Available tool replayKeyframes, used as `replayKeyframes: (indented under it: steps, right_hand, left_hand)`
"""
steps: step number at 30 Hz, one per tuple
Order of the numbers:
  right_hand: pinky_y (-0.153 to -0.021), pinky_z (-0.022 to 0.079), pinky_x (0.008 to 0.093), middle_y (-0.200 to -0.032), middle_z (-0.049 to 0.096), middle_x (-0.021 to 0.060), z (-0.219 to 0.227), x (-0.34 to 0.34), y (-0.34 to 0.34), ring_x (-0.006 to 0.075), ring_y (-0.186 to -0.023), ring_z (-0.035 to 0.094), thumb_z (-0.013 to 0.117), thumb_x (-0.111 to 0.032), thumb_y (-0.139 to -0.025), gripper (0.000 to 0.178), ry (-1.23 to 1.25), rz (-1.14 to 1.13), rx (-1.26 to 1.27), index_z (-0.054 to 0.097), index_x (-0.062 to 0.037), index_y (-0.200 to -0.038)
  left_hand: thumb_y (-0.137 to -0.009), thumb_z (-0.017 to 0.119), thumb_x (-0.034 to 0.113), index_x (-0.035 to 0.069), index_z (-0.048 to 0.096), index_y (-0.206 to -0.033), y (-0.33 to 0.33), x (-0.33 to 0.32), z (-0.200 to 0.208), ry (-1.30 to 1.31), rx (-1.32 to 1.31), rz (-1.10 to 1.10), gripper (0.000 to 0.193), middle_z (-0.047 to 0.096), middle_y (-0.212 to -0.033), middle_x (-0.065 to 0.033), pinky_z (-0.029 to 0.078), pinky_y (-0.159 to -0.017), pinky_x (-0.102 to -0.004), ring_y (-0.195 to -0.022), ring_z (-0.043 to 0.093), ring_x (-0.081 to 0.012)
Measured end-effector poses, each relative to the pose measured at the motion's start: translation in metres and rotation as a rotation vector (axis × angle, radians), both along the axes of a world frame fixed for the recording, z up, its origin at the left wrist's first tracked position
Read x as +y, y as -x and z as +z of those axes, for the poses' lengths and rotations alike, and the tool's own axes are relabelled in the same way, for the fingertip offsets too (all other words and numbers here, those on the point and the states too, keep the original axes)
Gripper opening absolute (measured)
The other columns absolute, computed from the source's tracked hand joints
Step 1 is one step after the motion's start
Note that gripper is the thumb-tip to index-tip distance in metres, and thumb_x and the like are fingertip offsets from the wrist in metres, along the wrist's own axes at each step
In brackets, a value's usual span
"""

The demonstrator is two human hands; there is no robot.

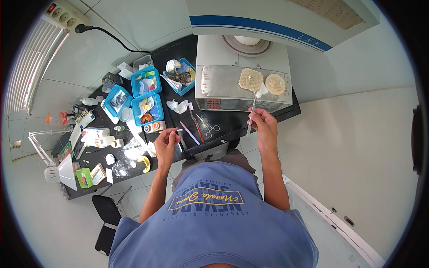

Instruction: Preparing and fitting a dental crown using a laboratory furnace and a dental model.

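My right hand (264, 127) is closed around metal tweezers (253, 107). The tweezers' far end meets the near edge of a beige honeycomb firing tray (250, 80), which carries a small pale piece. Beside that tray sits a round beige disc (275, 84) with small bits on it; a crumpled white tissue (262, 90) lies between them. Both rest on the metal shelf (221, 82) of a furnace. Over the black bench, my left hand (165, 145) pinches a thin, white-ended stick (178, 130), whose kind is too small to make out.
Scissor-like clamps (209, 127), a red-handled brush (196, 125) and a purple stick (190, 133) lie between my hands. Several blue baskets (146, 109) hold dental models at the left. A yellow dental model (144, 164) stands near the bench edge. The furnace's upper housing (263, 27) overhangs.
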State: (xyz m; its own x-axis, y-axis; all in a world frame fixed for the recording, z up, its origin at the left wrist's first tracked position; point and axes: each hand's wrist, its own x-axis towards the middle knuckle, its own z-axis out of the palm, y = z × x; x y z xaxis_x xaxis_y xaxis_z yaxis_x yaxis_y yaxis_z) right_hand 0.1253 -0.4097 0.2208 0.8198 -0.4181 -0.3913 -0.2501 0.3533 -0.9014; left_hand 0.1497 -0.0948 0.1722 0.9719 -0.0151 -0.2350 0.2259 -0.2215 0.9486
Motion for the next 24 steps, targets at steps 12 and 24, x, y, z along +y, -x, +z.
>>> replayKeyframes:
  steps: [12, 24]
  right_hand:
    - [-0.062, 0.047, 0.0227, -0.081, 0.065, 0.003, 0.013, -0.003, -0.003, 0.0088, -0.067, 0.059, 0.064, -0.006, -0.088, 0.016, 0.034, 0.049, -0.006, 0.068, 0.0023, -0.101]
    - [-0.071, 0.046, 0.0236, -0.086, 0.064, 0.0058, 0.051, -0.017, -0.042, 0.0117, -0.072, 0.058, 0.06, -0.005, -0.087, 0.016, 0.016, 0.035, -0.15, 0.065, 0.0029, -0.1]
  left_hand:
    - [-0.099, 0.054, 0.011, -0.002, 0.067, -0.106, 0.014, 0.003, -0.007, 0.014, 0.028, 0.029, 0.019, 0.067, -0.077, -0.0045, 0.05, -0.065, -0.0226, -0.069, 0.062, -0.0079]
    - [-0.099, 0.054, 0.013, -0.002, 0.067, -0.106, 0.045, 0.011, -0.011, 0.07, 0.053, 0.113, 0.021, 0.067, -0.076, -0.0032, 0.049, -0.066, -0.0215, -0.07, 0.062, -0.0074]
